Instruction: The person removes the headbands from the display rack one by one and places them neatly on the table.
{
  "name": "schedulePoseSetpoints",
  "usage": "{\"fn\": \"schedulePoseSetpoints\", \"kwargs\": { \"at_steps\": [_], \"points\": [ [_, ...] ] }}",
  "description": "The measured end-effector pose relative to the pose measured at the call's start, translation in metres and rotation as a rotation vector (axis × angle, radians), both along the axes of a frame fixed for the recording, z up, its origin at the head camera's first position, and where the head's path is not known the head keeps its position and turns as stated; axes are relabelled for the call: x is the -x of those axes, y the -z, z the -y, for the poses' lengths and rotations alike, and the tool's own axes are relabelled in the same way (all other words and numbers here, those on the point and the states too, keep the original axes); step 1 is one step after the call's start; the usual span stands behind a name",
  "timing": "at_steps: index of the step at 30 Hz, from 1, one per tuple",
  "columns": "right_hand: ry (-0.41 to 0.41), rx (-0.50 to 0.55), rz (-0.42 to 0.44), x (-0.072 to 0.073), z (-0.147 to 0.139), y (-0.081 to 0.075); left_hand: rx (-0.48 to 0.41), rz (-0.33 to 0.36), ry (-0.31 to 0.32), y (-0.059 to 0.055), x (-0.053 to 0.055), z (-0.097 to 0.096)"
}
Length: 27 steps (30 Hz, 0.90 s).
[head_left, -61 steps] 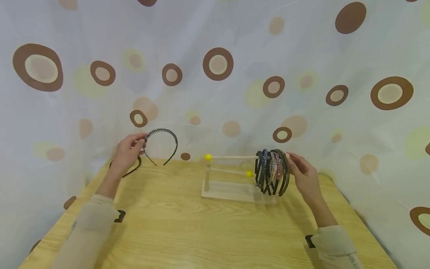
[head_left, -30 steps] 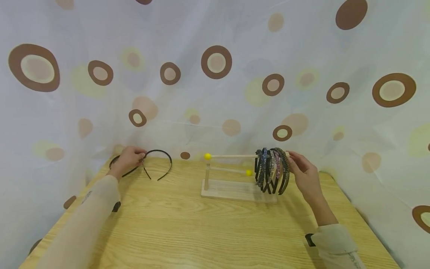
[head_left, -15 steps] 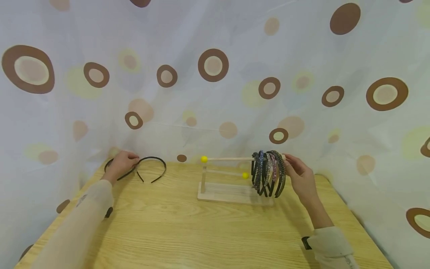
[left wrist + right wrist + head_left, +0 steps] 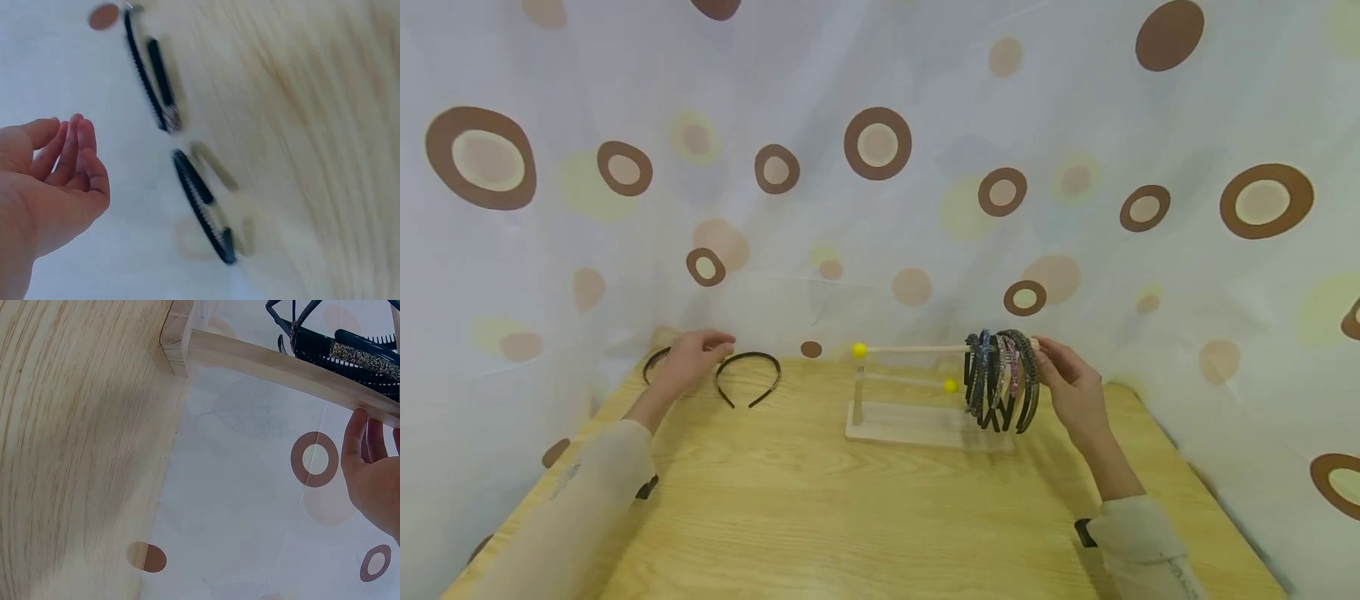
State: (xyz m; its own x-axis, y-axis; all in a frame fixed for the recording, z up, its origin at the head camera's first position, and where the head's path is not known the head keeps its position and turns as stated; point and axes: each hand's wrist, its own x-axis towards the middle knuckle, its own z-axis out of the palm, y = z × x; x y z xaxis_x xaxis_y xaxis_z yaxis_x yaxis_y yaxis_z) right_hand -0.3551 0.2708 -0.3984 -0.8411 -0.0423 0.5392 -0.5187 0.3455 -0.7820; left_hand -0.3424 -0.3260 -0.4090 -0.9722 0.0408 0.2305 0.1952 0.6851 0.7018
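Left of centre, the left hand (image 4: 691, 363) hovers, fingers relaxed, beside a black headband (image 4: 749, 355); at right, the right hand (image 4: 1078, 398) grips a wooden headband stand (image 4: 910, 425).

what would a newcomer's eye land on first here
Probably the dark, glittery headbands, bunched at the right end of the pale wooden rack. The bright yellow ball at the rack's upper left comes next, then brown-ringed spots on the white backdrop behind.

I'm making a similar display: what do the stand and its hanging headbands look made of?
Stand: pale wood, apparently unvarnished; grain shows on a matte surface.
Headbands: probably smooth black plastic, given the fine, regular teeth; sparkly covering, backing unclear.
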Motion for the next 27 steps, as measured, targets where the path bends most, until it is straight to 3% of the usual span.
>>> {"fn": "schedulePoseSetpoints", "kwargs": {
  "at_steps": [3,9,15,20,27],
  "points": [
    [-0.013,-0.006,0.0,0.0,-0.001,-0.004,0.005,0.009,0.101,-0.003,-0.012,-0.024],
    [-0.025,0.01,0.006,0.001,-0.003,-0.008,0.056,0.127,0.418,-0.015,-0.039,-0.09],
    [-0.023,0.04,0.017,0.0,-0.006,-0.009,0.061,0.042,0.577,-0.028,-0.044,-0.157],
    [-0.013,0.05,0.039,-0.003,-0.006,-0.007,0.032,-0.024,0.598,-0.026,-0.039,-0.204],
    [-0.03,0.063,0.04,-0.005,0.0,-0.004,-0.056,-0.178,0.449,-0.015,-0.035,-0.259]
  ]
}}
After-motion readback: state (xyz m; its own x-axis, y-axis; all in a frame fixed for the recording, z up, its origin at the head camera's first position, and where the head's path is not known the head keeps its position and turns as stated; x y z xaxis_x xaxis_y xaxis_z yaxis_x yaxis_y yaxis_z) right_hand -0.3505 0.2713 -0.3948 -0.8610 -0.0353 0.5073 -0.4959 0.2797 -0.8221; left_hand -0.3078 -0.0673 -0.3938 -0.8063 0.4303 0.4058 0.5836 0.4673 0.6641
